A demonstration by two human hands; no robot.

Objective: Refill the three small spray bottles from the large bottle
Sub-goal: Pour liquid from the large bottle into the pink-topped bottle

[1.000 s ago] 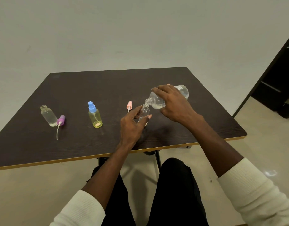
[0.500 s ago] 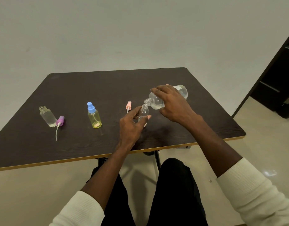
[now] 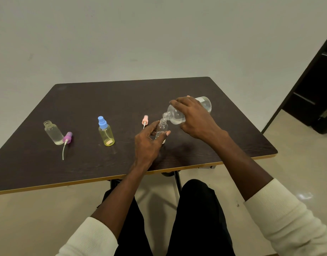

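From the head view we look down on a dark table [image 3: 122,100]. Our right hand [image 3: 194,117] wraps over the large bottle [image 3: 179,115], fingers curled tight around its clear body, and holds it tipped nearly on its side, its threaded mouth pointing down and left. That mouth sits right at the open neck of a small clear bottle [image 3: 162,129], which stands upright on the table near the middle. Our left hand [image 3: 149,143] pinches this small bottle between thumb and fingers. Just left of it lies a pink spray cap [image 3: 145,120] on its side. Further left stands a yellow bottle [image 3: 106,134] with a blue spray cap [image 3: 102,122] fitted on it. At the far left stands another clear bottle [image 3: 52,133], uncapped, with a purple spray cap [image 3: 67,137] touching its base, the white tube trailing toward us. Whether liquid is flowing we cannot tell.
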